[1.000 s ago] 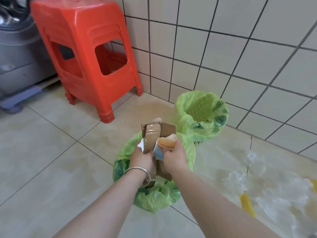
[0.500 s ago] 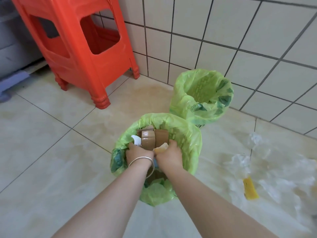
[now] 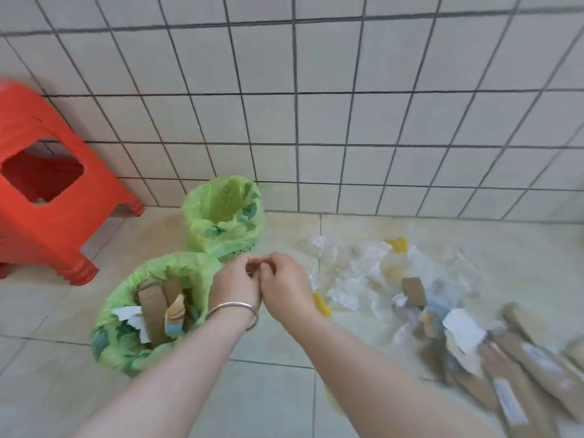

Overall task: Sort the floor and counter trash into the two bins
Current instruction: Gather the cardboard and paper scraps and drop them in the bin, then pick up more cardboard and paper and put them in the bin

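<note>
A red plastic stool (image 3: 41, 197) stands at the far left on the pale tiled floor (image 3: 271, 393), against the white tiled wall (image 3: 347, 105). Just right of it are two bins lined with green plastic bags: the near lined bin (image 3: 126, 343) holds upright brown cardboard strips (image 3: 153, 311), a white torn paper piece (image 3: 129, 314) and a tan-and-blue wrapper (image 3: 175, 314); the far lined bin (image 3: 224, 213) stands by the wall, its contents hidden. The two bins touch or nearly touch. Over the near bin's right rim, the left hand (image 3: 234, 286), wearing one silver bangle (image 3: 234, 311), meets the right hand (image 3: 284, 286). Both sets of fingers are curled, tips together between the hands; whether they pinch anything is too small to tell. Right of the hands, loose trash lies on the floor: crumpled clear plastic film (image 3: 357, 279), two yellow pieces (image 3: 320, 305), and blurred long brown cardboard pieces (image 3: 521, 374) at the far right, too smeared to count
</note>
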Tool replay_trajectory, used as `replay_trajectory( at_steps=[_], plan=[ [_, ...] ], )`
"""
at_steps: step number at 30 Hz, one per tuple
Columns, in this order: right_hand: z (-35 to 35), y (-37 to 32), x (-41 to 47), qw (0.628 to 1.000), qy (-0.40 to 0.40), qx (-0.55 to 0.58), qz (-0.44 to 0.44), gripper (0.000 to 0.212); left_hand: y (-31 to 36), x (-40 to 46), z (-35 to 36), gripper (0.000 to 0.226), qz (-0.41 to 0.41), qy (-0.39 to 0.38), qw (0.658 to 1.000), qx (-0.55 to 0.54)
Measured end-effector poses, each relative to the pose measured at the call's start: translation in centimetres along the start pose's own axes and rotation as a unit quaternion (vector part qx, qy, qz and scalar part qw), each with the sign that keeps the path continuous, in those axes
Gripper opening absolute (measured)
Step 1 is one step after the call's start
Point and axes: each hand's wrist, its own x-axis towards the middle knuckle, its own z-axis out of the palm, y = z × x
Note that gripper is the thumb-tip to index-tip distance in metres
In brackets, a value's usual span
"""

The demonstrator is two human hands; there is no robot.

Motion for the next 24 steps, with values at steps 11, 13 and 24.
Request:
replay_trajectory(
  at_steps=[11,13,24],
  plan=[
    [-24.0,13.4,-7.8,0.987,0.127,-0.038,0.095,0.028,18.2,-14.4,15.3,0.026,0.116,-0.148,0.981,-0.048],
    [-26.8,15.0,-8.3,0.983,0.134,-0.035,0.119,0.026,19.9,-15.5,17.4,0.026,0.132,-0.176,0.974,-0.051],
    [-30.4,24.5,-4.6,0.957,0.157,0.074,0.231,0.012,21.8,-13.9,27.7,0.018,0.113,-0.282,0.947,-0.106]
  ],
)
